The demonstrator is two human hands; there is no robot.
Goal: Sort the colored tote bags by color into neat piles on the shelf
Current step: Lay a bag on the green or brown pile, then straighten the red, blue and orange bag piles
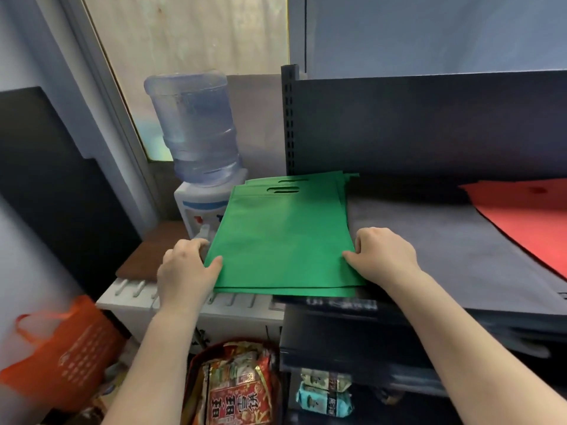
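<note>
The left hand (187,271) and right hand (382,251), thumbs on top and fingers curled over the side edges, grip the green tote bags (282,237) stacked at the left end of the shelf (445,256), well apart from the red bag (530,216).

Probably a small shop's stockroom: slotted metal shelving (290,118), packaged snacks (236,391), a water dispenser (199,167).

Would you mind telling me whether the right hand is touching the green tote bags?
Touching: the head view shows the right hand with its thumb on top of the green tote bags at their right edge.
</note>
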